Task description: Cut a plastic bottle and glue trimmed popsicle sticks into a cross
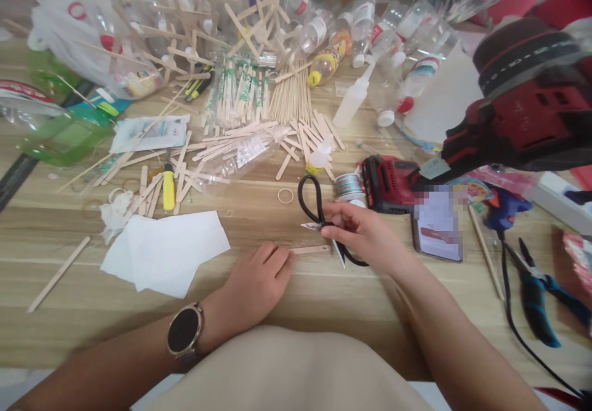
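Note:
My right hand [363, 232] grips a pair of scissors [301, 196] with black looped handles. The scissors' blades are spread apart, one pointing left and the other down toward the table. Just beneath them lies a flat wooden craft stick [311, 249] with a small dark mark near its right end. That stick's left end disappears under the curled fingers of my left hand [259, 281], which rests on the tabletop and wears a round watch [184, 331] at the wrist. A rubber band [285, 196] lies beyond my hands.
White paper sheets [166, 254] lie left, near a yellow-handled tool [169, 190]. Loose sticks [231, 146], a glue bottle [352, 100] and plastic bottles crowd the back. On the right are a red-and-black power tool [531, 103], a phone [437, 226] and pliers [536, 300].

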Tool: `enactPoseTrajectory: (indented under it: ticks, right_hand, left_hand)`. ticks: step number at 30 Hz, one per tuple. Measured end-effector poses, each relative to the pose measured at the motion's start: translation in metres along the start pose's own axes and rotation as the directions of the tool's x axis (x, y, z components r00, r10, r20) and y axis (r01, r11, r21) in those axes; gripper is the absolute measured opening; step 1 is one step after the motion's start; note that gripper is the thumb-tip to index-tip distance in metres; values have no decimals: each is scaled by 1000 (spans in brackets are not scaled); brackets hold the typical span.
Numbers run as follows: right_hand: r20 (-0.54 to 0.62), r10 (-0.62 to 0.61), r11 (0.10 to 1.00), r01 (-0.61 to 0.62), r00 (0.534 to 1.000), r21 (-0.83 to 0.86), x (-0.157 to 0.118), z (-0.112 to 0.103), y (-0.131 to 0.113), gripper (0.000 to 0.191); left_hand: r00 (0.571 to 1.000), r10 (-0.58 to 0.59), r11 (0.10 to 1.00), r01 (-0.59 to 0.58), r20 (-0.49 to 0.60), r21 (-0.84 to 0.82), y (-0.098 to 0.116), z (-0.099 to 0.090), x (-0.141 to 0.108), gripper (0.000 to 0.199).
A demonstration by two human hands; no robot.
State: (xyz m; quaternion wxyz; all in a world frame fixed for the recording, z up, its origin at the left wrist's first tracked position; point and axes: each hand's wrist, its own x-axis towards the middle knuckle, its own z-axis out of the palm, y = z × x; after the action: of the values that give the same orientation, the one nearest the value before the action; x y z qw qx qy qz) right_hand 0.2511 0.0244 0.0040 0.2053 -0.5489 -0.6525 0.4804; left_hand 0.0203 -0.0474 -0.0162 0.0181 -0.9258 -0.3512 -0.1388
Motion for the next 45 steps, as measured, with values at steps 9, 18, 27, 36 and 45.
enactPoseTrajectory:
  ticks: [9, 18, 27, 36, 45]
  right_hand:
    - [220, 78, 767, 82, 972, -636, -17, 0, -38, 17]
    - [246, 186, 455, 139, 951, -879, -29, 19, -49, 18]
    - [226, 200, 352, 146, 953, -925, -28, 24, -59, 24]
    - [273, 189, 326, 202, 943, -924, -26, 23, -62, 21]
    - [534, 224, 361, 440, 815, -822, 7, 14, -79, 27]
  left_hand:
    - [1000, 15, 1000, -15, 1, 19, 3, 0, -2, 20]
    - [1000, 11, 1000, -11, 1, 6, 4, 2, -3, 18]
    - [1000, -6, 1000, 6, 13, 17, 5, 1, -3, 18]
    - [999, -14, 1000, 14, -43, 19, 5, -2, -4, 21]
    - [946, 272, 947, -295, -177, -125, 6, -11, -8, 20]
